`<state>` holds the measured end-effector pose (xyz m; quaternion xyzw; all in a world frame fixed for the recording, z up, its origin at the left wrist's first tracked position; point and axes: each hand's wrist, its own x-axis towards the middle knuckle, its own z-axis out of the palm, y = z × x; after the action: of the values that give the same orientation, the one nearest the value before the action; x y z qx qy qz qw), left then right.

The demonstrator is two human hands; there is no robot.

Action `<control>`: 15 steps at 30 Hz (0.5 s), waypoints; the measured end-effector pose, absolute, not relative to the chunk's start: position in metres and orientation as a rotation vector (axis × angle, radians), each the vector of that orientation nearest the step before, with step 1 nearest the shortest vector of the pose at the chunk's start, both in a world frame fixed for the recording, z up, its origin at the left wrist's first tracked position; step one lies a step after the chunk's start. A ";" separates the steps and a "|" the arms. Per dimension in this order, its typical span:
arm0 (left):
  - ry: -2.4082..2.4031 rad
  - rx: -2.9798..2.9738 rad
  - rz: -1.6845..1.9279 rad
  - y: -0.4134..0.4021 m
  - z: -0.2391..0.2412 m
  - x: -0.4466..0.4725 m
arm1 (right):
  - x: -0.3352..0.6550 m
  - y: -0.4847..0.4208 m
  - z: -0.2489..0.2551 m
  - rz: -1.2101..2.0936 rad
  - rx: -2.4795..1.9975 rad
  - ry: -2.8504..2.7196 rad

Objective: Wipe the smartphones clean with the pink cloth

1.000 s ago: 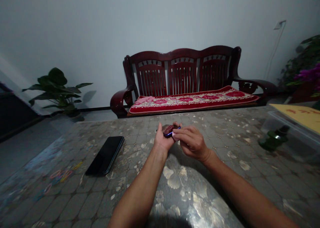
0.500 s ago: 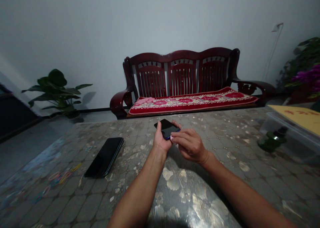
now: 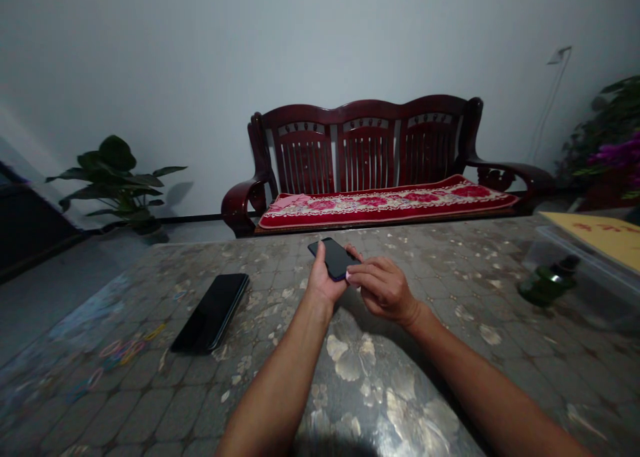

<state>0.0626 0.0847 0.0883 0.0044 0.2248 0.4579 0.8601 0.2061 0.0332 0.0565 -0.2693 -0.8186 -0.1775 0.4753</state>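
Smartphone: the black-screened smartphone (image 3: pixel 336 258) lies screen up in the left hand (image 3: pixel 324 282), above the table's far half.
Left grip: closed about the phone, thumb along its left edge, fingertips showing past the right edge.
Right grip: the right hand (image 3: pixel 384 287) has thumb and fingers drawn together at the phone's near right corner; a small pale spot shows at the tips, and I cannot tell whether anything is pinched.
Tabletop: a glossy grey tablecloth (image 3: pixel 380 350) patterned with tiles and flowers.
Left of the arms: a second smartphone (image 3: pixel 213 313) lying flat, with coloured rubber bands (image 3: pixel 131 350) beyond it.
Right of the arms: a green bottle (image 3: pixel 545 285) beside a clear plastic box (image 3: pixel 607 303), with yellow paper (image 3: pixel 595 233) on top.
Bench: dark red wood (image 3: pixel 367 113), its seat under a red floral cover (image 3: pixel 373 202).
Room: pale wall (image 3: pixel 200 57), potted plant (image 3: pixel 120 177) at left, purple flowers (image 3: pixel 617 153) at right.
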 end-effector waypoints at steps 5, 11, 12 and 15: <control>0.472 0.012 0.967 0.087 0.085 0.063 | 0.208 0.033 0.057 -0.436 -0.720 -1.967; 0.462 0.061 0.934 0.087 0.083 0.061 | 0.201 0.031 0.055 -0.434 -0.649 -2.048; 0.457 0.068 0.931 0.086 0.084 0.061 | 0.202 0.031 0.055 -0.439 -0.646 -2.039; 0.448 0.088 0.943 0.084 0.087 0.061 | 0.207 0.033 0.054 -0.440 -0.690 -1.996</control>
<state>0.0608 0.0845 0.0875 0.0419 0.2139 0.4500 0.8660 0.2069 0.0334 0.0539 -0.2820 -0.8155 -0.1797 0.4723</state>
